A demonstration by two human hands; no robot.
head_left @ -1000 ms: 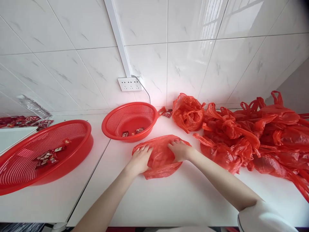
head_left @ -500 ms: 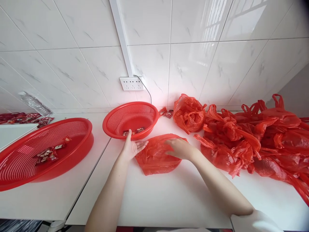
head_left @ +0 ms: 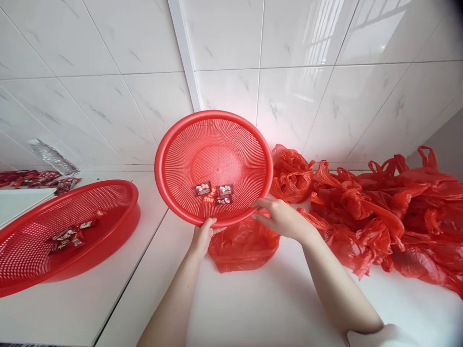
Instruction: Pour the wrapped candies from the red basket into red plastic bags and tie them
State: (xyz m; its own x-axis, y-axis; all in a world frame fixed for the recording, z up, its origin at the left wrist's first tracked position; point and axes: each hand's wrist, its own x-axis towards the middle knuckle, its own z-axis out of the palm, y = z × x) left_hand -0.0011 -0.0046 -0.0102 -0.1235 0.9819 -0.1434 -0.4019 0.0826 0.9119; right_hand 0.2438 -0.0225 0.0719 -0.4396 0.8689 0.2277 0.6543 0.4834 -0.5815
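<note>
Both hands hold a round red plastic basket, tilted so its inside faces me, above the near part of the table. My left hand grips the lower rim, thumb on the inner side. At the lower right rim, my right hand is closed around the edge. Several small wrapped candies, dark brown and orange-red, have gathered low inside the basket. Under it, a red plastic bag lies on the table, its far part hidden by the basket.
A second red basket with several candies stands at left. Behind it are more wrapped packets and a clear plastic package. Piled red plastic bags fill the right side of the white table. A tiled wall rises behind.
The basket has been lifted off the table and tipped toward me. My left hand has taken its rim, and my right hand has moved from the bag to the rim.
</note>
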